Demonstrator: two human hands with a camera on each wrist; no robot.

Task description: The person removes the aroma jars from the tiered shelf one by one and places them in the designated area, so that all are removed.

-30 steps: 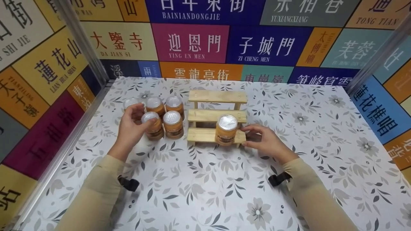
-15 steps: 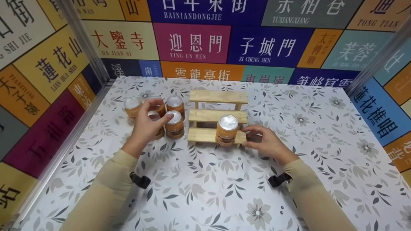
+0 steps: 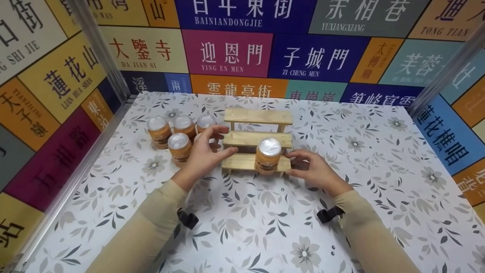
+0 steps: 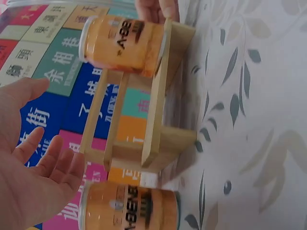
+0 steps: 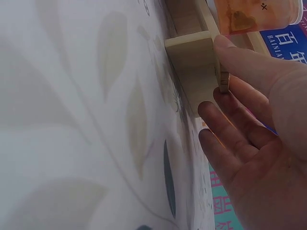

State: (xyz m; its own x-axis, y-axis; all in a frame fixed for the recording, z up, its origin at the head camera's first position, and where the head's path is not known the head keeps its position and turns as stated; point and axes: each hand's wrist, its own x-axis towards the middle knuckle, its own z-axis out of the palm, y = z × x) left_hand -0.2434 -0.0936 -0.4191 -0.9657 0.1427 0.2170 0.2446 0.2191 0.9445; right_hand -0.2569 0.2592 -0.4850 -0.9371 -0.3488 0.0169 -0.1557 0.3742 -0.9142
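Observation:
A three-step wooden display rack [image 3: 257, 116] stands on the table. One clear can of orange contents with a silver lid [image 3: 268, 157] sits upright at the right of its lowest step; dark lettering shows in the left wrist view. My right hand [image 3: 316, 168] holds the right end of that step, thumb [image 5: 249, 62] on its edge and fingers behind. My left hand [image 3: 202, 157] hovers at the rack's left side, fingers spread and nothing in them. It hides much of one matching can [image 4: 129, 206], which stands left of the rack.
More matching cans stand grouped at the left, among them a front can [image 3: 180, 149] and a back-left can [image 3: 159, 132]. Sign-printed panels [image 3: 227, 53] wall the back and sides of the flower-patterned table [image 3: 250, 227].
My left hand has moved right, from over the grouped cans to the rack's left side. My right hand, the rack and its can have stayed in place.

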